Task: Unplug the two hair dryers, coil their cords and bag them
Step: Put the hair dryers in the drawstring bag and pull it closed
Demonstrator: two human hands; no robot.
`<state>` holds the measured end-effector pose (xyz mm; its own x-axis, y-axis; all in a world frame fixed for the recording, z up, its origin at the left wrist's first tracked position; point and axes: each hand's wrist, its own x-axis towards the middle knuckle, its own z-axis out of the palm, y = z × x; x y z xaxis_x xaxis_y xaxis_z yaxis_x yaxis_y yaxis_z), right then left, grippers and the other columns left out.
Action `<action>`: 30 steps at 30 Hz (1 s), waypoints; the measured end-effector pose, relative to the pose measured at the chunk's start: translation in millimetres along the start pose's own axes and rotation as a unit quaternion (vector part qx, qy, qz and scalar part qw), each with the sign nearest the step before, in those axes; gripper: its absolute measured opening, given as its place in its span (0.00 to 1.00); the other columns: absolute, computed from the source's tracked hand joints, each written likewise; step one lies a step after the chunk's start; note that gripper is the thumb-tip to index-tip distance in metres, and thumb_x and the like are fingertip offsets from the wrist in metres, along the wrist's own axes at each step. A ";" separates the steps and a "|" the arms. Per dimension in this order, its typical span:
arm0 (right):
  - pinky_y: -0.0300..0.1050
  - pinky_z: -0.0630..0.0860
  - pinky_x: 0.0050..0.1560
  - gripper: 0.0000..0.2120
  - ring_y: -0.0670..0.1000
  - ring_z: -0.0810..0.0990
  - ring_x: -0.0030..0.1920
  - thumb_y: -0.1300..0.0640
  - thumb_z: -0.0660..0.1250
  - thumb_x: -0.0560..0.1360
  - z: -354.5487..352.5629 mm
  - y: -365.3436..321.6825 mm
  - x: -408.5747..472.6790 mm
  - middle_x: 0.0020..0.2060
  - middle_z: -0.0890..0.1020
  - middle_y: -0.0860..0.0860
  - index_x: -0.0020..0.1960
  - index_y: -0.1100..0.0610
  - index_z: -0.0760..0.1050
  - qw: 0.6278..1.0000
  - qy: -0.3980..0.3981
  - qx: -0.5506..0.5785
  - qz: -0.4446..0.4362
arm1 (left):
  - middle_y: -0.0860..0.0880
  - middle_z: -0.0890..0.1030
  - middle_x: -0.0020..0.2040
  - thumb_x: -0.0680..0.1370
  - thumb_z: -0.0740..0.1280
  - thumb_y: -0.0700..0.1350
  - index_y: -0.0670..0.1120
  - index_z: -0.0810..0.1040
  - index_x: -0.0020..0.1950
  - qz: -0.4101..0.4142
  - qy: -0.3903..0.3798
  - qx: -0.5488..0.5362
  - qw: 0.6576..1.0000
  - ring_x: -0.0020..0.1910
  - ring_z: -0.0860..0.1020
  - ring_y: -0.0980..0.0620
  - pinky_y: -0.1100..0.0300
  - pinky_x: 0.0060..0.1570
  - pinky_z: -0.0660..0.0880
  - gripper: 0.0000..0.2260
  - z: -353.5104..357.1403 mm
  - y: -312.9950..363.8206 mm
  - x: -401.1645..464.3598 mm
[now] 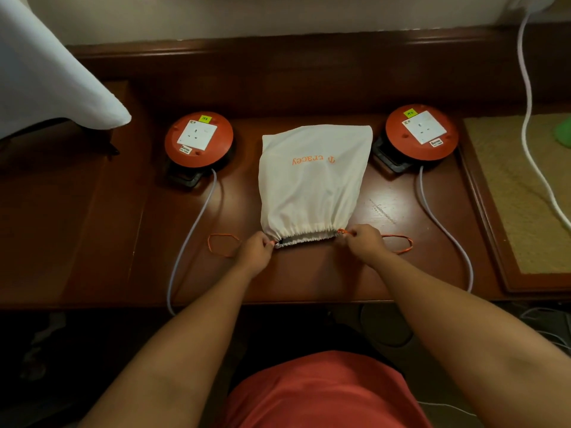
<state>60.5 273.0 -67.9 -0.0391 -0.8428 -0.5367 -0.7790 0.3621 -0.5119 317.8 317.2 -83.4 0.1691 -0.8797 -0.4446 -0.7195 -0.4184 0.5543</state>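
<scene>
Fingers of both hands are curled, pinching the orange drawstring at the bag's mouth: left hand (257, 249) at the left corner, right hand (364, 242) at the right. Bag (313, 183) is cream cloth, bulging, orange lettering upside down, mouth gathered and nearly closed, lying mid-desk (386, 273). Drawstring (398, 244) loops trail at 9 and 3 o'clock. Red reels sit at the bag's 10 o'clock (197, 139) and 2 o'clock (421, 132), sockets unoccupied.

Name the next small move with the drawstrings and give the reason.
Probably pull both orange cords outward: the left hand and right hand each pinch a drawstring at the cream bag, whose gathered mouth still gapes slightly.
</scene>
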 end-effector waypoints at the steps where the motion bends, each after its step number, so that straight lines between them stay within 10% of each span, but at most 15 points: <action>1: 0.43 0.70 0.43 0.10 0.55 0.76 0.44 0.55 0.64 0.77 0.6 -0.2 0.4 0.43 0.81 0.57 0.48 0.60 0.81 1.000 0.003 0.005 0.003 | 0.42 0.80 0.44 0.79 0.65 0.45 0.45 0.73 0.43 -0.007 0.006 -0.014 1.000 0.48 0.77 0.42 0.56 0.40 0.66 0.06 0.0 1.1 -0.4; 11: 0.54 0.80 0.42 0.14 0.60 0.80 0.37 0.56 0.65 0.76 -9.4 -7.5 -3.2 0.32 0.77 0.52 0.32 0.51 0.72 0.999 0.043 0.018 -0.003 | 0.39 0.81 0.45 0.78 0.64 0.39 0.41 0.78 0.42 -0.009 0.043 -0.014 0.999 0.46 0.78 0.40 0.56 0.38 0.66 0.06 -5.6 6.6 -3.8; 22: 0.47 0.65 0.46 0.09 0.56 0.75 0.43 0.56 0.65 0.77 -40.2 5.4 -2.9 0.35 0.78 0.53 0.41 0.58 0.79 0.993 0.080 -0.075 -0.038 | 0.34 0.80 0.45 0.77 0.65 0.36 0.35 0.77 0.43 0.039 0.150 0.049 0.987 0.47 0.76 0.36 0.51 0.43 0.67 0.05 -59.2 -12.9 -8.9; 30: 0.51 0.76 0.51 0.08 0.57 0.81 0.39 0.54 0.65 0.74 -32.3 19.1 3.4 0.34 0.83 0.54 0.39 0.56 0.79 0.995 0.018 -0.094 0.011 | 0.39 0.80 0.41 0.75 0.67 0.39 0.40 0.77 0.39 0.022 0.094 0.024 0.995 0.43 0.78 0.40 0.54 0.41 0.68 0.05 -40.8 -26.7 -15.6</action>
<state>25.2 264.1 -57.9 -0.0771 -0.8511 -0.5192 -0.8813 0.3017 -0.3636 361.8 332.8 -62.6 0.2570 -0.9252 -0.2790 -0.7598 -0.3719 0.5333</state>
